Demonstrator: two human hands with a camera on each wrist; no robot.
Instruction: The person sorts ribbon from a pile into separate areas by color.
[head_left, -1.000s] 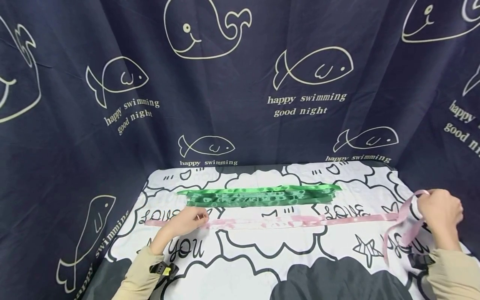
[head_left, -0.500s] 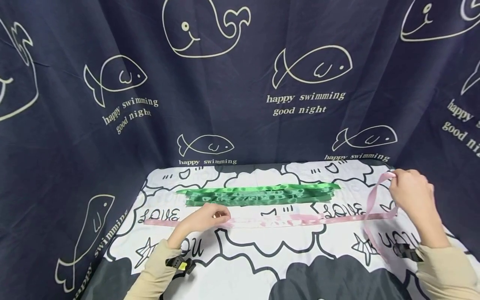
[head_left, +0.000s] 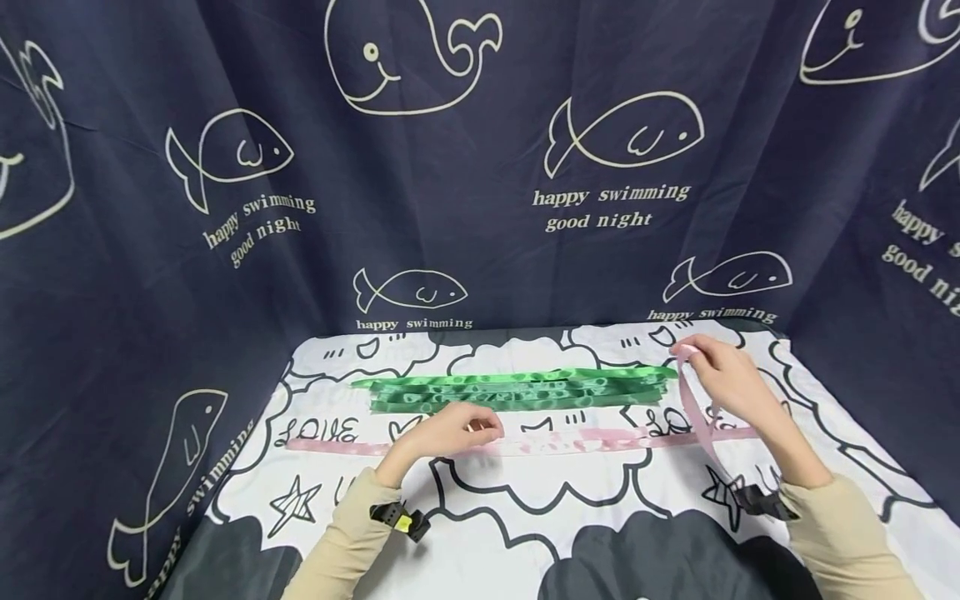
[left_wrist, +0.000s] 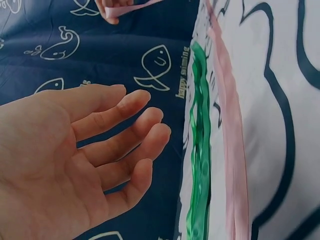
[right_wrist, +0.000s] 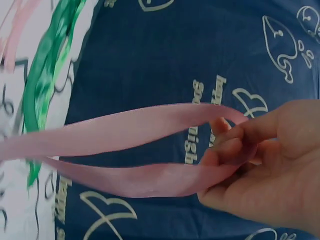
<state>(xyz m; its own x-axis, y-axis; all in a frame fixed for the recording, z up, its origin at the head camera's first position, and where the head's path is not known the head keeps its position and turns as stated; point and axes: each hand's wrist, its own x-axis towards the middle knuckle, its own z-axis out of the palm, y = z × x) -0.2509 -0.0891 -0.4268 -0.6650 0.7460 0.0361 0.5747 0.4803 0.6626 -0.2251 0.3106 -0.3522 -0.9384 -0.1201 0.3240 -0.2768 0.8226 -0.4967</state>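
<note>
Your right hand (head_left: 726, 385) has its thumb and fingers (right_wrist: 235, 145) pinched together on a folded bend of the pink ribbon (head_left: 555, 442), so two runs of it leave the grip side by side and drop away toward the cloth. Take the green ribbon stack (head_left: 517, 390) as your landmark: the pinched bend hangs lifted just off the stack's right end, and from there the ribbon slants down to the near side of the stack.

The rest of the pink ribbon lies flat, parallel to the green stack and just on its near side, long axis running left to right across the printed tablecloth (head_left: 525, 517). It extends past the stack's left end.

Your left hand (head_left: 450, 433) rests on that flat run, near the stack's middle and close to its near edge. Its fingers (left_wrist: 127, 132) are straight to loosely bent and slightly spread; the wrist view shows the palm open with nothing in it. How firmly the fingertips press the ribbon cannot be told from the head view.

So the free bend is in your right hand alone, and that hand is the nearer one to the stack's right end. The dark whale-print curtain (head_left: 480, 167) stands behind the stack's far side.
</note>
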